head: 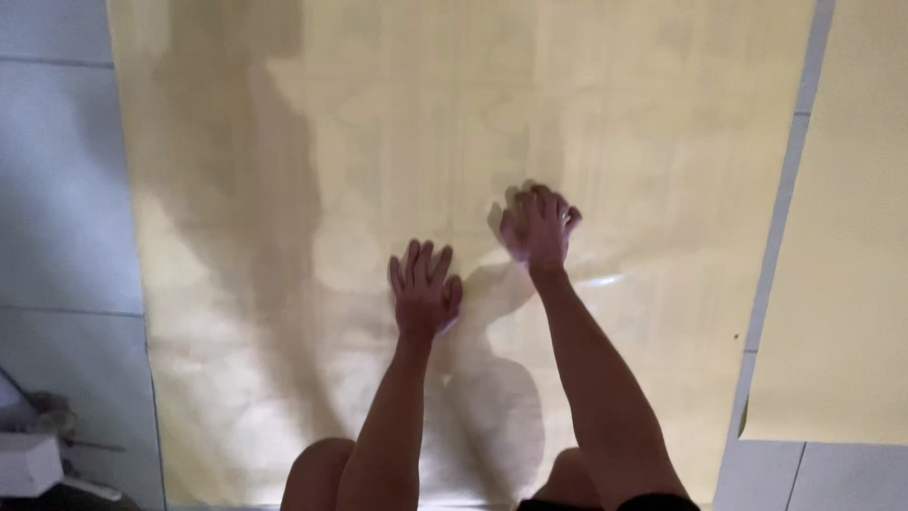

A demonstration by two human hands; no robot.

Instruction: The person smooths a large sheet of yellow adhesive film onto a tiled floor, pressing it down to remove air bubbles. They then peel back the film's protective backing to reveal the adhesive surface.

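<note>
A large glossy pale-yellow sheet (284, 142) lies flat on a grey tiled floor. My left hand (424, 287) presses palm-down on the sheet near its middle, fingers apart and pointing away from me. My right hand (539, 225) rests a little farther out and to the right, fingers bent and close together against the sheet; a ring-like glint shows on one finger. Neither hand holds anything. A ridge or wrinkle of the sheet (596, 281) runs just right of my right wrist. My knees (317, 473) are at the sheet's near edge.
A second pale-yellow sheet (842, 237) lies to the right, with a strip of grey floor tile (776, 246) between the two. Grey tiles (57, 189) extend on the left. A white object with wires (33, 459) sits at the lower left corner.
</note>
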